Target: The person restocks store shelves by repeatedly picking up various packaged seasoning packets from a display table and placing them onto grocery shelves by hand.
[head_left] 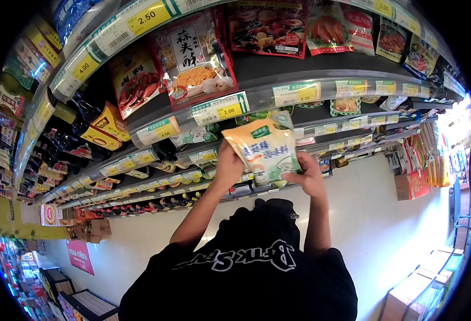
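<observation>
Between my two hands is a yellow, white and green seasoning packet, its printed front turned up toward me. My left hand grips the packet's left edge, the fingers partly hidden behind it. On the lower right side, my right hand is closed on the packet with the thumb lying over its front. The packet is held in front of the shelf edges, a little below a row with a large red and white packet and a red seasoning packet.
Curved shelves with yellow price tags stretch across the front. Dark bottles and a yellow-labelled pack stand at the left. At the right hang packets near a red box. Cartons sit on the floor at lower right.
</observation>
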Tool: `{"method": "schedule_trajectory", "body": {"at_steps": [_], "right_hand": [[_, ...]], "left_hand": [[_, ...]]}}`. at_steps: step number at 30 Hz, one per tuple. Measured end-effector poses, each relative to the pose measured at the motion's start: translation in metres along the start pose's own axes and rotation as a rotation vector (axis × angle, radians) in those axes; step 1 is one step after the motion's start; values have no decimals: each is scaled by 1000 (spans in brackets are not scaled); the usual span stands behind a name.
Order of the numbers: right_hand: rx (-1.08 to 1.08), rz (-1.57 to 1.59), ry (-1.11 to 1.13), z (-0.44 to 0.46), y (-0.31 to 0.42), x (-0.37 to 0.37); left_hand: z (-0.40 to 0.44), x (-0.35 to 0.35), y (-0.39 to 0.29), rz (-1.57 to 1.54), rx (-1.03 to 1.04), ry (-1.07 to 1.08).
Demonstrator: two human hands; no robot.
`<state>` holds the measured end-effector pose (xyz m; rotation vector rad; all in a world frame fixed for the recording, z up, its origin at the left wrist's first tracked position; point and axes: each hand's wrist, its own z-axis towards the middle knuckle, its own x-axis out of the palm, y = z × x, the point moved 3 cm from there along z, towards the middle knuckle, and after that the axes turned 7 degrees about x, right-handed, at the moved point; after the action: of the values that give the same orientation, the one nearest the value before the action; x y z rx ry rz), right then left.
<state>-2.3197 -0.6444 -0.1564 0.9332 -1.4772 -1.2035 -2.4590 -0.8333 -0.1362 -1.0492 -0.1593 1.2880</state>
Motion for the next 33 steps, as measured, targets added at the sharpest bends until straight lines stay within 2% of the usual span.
{"method": "schedule_trajectory", "body": {"at_steps": [2,5,8,9,11,17,21,24,25,28,29,33], "right_hand": [[-11,29,-6,11,-3,26],[-50,-4,-3,28,-6,62],[-38,11,13,43,-15,87],[-22,24,16,46,-16,93],[23,-66,19,46,-12,99],[15,-72,168,52,-21,97],[-31,-236,202,60,-14,100],[-80,-356,165,67,24,112],[-258,-433,104,74,28,114],[-510,-613,-55,86,38,118],[-460,-515,-59,93,34,117],[-399,-540,-110,101,34,114]], "left_hand": [[-32,-19,19,-518,-488,-251],[-61,-53,16,-545,-272,-369],[-67,-55,2,-268,-221,-287],[-64,-59,-2,-12,-125,-221],[-60,-64,-13,10,-148,-240],[-77,-61,-17,-73,-222,-228],[-92,-51,-14,-48,-103,-304],[-79,-53,-9,38,-18,-389],[-71,-56,-7,103,-21,-368],[-44,-62,-11,256,49,-351],[-36,-62,-15,292,69,-364],[-21,-59,-8,326,77,-348]]}}
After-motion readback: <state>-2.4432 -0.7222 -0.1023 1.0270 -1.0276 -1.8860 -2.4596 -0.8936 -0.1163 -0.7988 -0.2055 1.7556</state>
